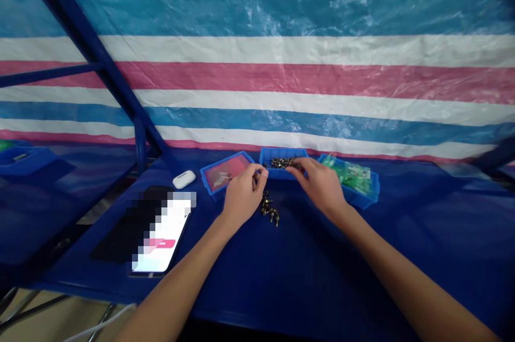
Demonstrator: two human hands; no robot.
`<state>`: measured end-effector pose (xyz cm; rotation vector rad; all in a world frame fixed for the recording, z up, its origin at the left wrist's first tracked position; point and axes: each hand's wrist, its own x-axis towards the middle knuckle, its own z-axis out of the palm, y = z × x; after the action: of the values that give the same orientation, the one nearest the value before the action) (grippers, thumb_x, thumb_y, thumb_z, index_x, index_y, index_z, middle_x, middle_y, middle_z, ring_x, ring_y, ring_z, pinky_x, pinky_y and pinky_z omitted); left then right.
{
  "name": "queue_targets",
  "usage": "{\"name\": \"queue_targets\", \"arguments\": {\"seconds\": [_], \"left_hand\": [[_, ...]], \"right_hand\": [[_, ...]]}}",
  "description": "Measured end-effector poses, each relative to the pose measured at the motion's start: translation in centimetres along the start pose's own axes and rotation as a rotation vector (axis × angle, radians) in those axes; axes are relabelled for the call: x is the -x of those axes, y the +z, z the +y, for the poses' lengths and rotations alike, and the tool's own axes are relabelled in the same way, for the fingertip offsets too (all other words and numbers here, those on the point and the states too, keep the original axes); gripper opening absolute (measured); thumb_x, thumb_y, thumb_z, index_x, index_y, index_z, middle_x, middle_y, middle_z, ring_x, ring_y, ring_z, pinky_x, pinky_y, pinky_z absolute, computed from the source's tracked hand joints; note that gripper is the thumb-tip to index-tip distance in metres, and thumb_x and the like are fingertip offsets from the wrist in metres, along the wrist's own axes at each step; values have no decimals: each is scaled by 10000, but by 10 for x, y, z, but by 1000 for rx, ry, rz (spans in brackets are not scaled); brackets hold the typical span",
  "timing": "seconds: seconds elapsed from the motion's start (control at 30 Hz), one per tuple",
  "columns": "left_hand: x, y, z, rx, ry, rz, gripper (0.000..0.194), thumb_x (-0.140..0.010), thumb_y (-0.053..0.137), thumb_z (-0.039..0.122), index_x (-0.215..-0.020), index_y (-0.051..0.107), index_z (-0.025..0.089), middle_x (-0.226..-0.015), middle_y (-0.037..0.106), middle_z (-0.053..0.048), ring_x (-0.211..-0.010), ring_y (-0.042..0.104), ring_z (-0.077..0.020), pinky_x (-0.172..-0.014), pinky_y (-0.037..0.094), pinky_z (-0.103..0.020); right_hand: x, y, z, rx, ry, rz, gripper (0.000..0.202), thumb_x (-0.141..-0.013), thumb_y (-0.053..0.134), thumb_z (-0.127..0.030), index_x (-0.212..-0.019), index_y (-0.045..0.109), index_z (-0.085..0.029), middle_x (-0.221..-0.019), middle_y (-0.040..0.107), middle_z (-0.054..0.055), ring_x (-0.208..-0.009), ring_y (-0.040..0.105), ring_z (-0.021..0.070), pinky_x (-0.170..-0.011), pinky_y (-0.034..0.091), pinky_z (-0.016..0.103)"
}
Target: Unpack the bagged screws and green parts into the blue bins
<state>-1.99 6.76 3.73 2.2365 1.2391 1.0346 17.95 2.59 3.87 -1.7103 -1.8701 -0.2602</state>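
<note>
A blue bin [284, 172] at the back centre holds many small brass-coloured metal parts [281, 162]. My right hand [319, 184] reaches over its right side, fingertips pinched at the metal parts; what they grip is too small to name. Just left of that bin, my left hand [244, 192] is raised with thumb and fingers pressed together around something I cannot make out. A small pile of similar metal parts [269, 208] lies on the blue table [289, 267], right beside my left hand. The left bin [217, 193] has a pink lining and a few small pieces inside.
Another blue bin [368, 200] with green-and-clear packets [354, 176] stands at the right. On the left are a white case [184, 179] and a lit phone [167, 240]. A blue metal frame [96, 52] and striped sheeting [281, 79] rise behind.
</note>
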Motion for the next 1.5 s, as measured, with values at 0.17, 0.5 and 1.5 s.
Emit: {"name": "queue_targets", "arguments": {"seconds": [0.17,0.5,1.5], "left_hand": [[0,-2,-2,18,-3,-47,241,-986,400,353,-964,588,203,-676,659,20,-563,596,-119,-577,388,-233],[2,3,-6,-145,26,-41,222,-964,424,325,-908,610,217,-726,669,-3,-596,594,-139,-599,379,-241],[6,10,-5,-223,135,-163,224,-961,442,298,-897,642,218,-867,672,-28,-714,603,-163,-656,429,-280]], "right_hand": [[8,-6,-2,132,89,-73,304,-951,476,-459,-948,669,-223,-694,684,29,-598,643,223,-521,396,297],[22,27,-20,-243,-357,-419,280,-980,446,-241,-1206,610,-260,-981,603,57,-937,593,189,-824,506,313],[32,21,-2,-253,-257,-345,133,-939,523,-245,-972,638,-187,-958,612,80,-947,574,231,-859,493,391]]}}
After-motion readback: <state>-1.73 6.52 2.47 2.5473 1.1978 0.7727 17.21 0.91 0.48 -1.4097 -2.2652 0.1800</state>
